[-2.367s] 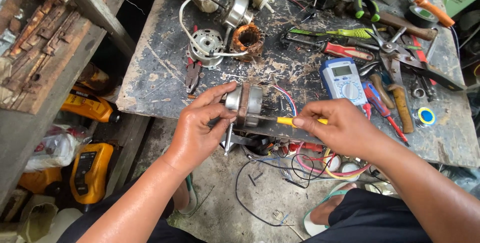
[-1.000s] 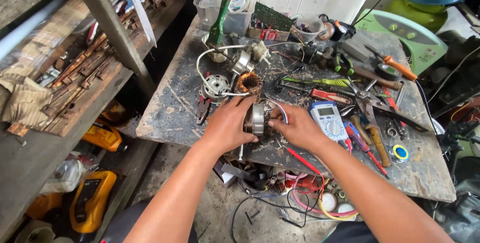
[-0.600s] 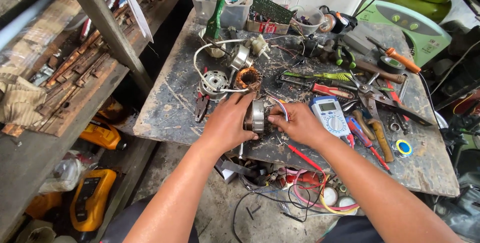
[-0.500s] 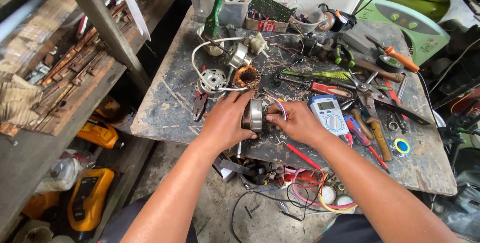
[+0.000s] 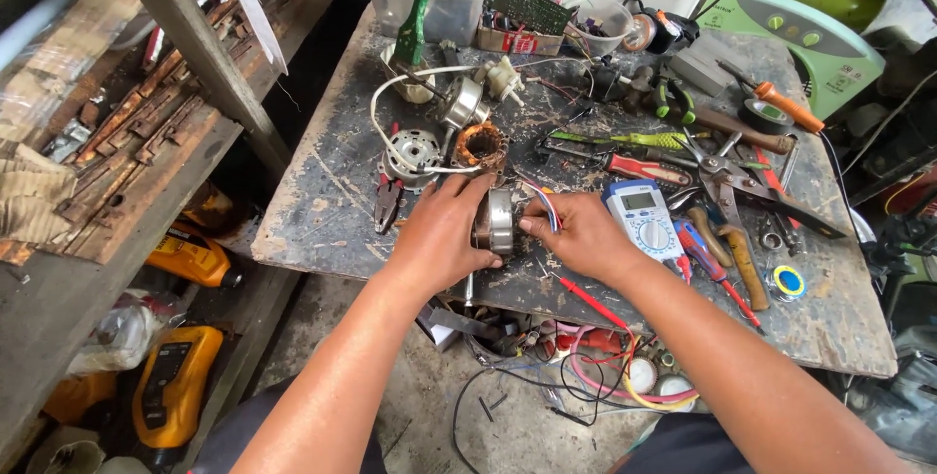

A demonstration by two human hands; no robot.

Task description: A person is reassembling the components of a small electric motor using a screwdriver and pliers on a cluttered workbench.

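On the scarred workbench (image 5: pixel 322 210), a small motor (image 5: pixel 495 222) is gripped between the left hand (image 5: pixel 439 235) and the right hand (image 5: pixel 581 235), fingers closed on its casing and coloured wires. Compared with moments earlier, it has been set nearer the multimeter (image 5: pixel 644 220), suggesting testing.

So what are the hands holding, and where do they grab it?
Both hold a small round metal motor: left hand grips its left side, right hand pinches its coloured wires.

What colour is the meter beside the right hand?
Light blue with a grey screen, the meter shows in the head view.
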